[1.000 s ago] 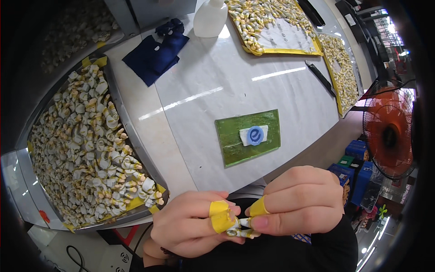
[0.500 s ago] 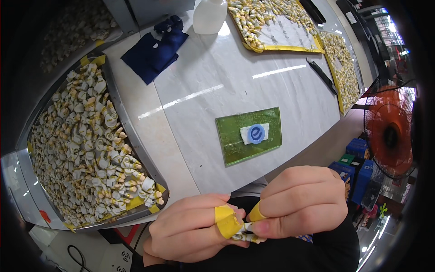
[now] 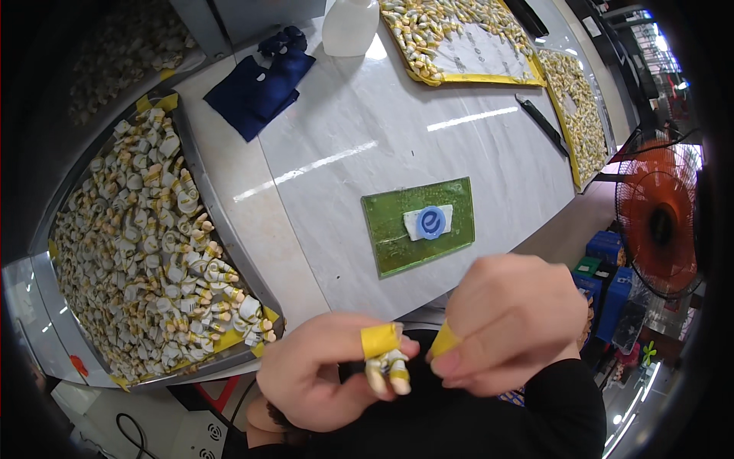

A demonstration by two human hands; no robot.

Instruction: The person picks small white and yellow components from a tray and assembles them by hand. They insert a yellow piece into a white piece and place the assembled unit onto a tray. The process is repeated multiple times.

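Observation:
In my left hand (image 3: pixel 313 375), pinched between thumb and fingers, is a small figurine part (image 3: pixel 388 373), white with yellow bands and two peach leg-like ends. Yellow tape wraps a finger of this hand. My right hand (image 3: pixel 520 325) is closed just to the right, a little apart from the part, its thumb and forefinger pressed together; yellow tape shows on its forefinger too. Whatever its fingers may hold is hidden. Ahead of the hands a green slab (image 3: pixel 382 256) lies on the table, carrying a white pad and a blue round piece (image 3: pixel 431 222) with a curved mark.
A tray (image 3: pixel 232 249) heaped with similar figurine parts stands at the left. Farther off are a dark blue cloth (image 3: pixel 256 92), a white bottle (image 3: pixel 350 29), a yellow-edged tray (image 3: pixel 482 81) of small pieces and a black-handled knife (image 3: pixel 541 126). An orange fan (image 3: pixel 659 222) is at the right.
The hands have drawn slightly apart. My left hand has turned, so the figurine part now points its leg ends downward in view; the right hand has lifted a little off it.

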